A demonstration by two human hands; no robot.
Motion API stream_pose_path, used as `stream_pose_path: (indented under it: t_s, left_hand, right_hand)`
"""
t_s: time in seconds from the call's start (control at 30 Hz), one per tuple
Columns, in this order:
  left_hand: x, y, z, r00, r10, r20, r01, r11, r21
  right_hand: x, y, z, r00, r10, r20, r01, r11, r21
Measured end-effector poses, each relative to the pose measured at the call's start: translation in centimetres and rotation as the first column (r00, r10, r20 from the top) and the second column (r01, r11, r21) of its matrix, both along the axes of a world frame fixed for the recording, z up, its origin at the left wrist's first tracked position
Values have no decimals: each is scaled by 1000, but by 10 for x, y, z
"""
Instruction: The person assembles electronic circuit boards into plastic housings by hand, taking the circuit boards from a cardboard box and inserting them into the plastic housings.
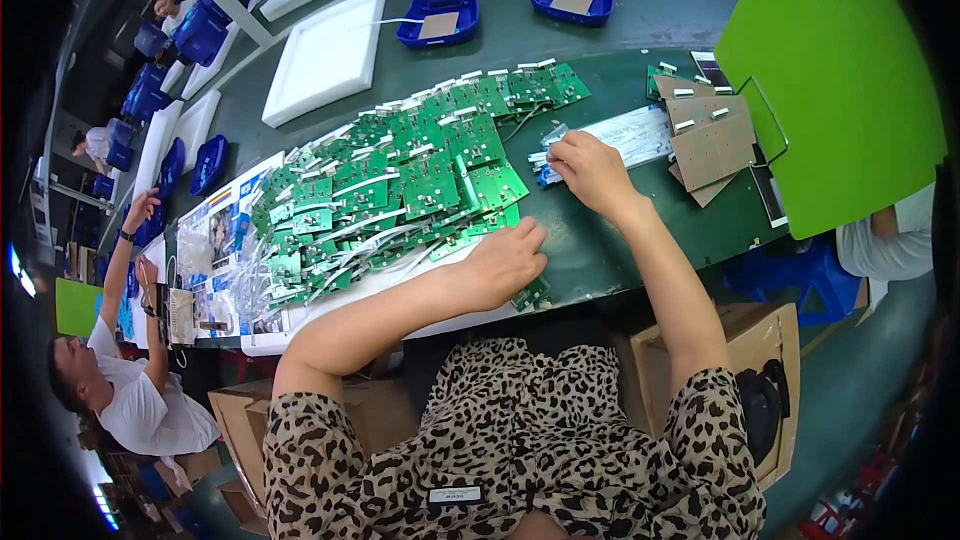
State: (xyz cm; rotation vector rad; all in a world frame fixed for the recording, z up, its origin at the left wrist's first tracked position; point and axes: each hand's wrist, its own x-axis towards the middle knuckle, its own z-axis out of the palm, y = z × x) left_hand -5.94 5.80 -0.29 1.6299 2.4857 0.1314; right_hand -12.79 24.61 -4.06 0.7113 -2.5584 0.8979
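Note:
My left hand (508, 262) is closed, its fingers curled together above the table's near edge. Just below it shows a corner of a green circuit board (532, 294); whether the fingers grip that board is hidden. My right hand (594, 172) pinches at the left end of a bundle of white flat cables (630, 136) with blue ends. What lies between those fingertips is too small to make out. Left of both hands spreads a large heap of green circuit boards (430, 180), overlapping, with white connectors and white flat cables among them.
Brown boards (712, 135) are stacked to the right, before a tall green panel (835, 80). Blue plastic housings (438, 17) and a white foam block (325, 58) stand at the back. A cardboard box (770, 340) is at my right. Another person (135, 400) works at the left.

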Motion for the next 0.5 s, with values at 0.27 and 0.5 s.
stream_pose_path:
  t_s: [0.27, 0.5]
  left_hand:
    - [37, -83, 31, 448, 462, 766, -826, 542, 155]
    - [83, -110, -4, -28, 3, 1000, -999, 47, -28]
  right_hand:
    - [4, -3, -14, 994, 86, -73, -79, 992, 94]
    - [-15, -1, -17, 984, 176, 32, -178, 973, 146]
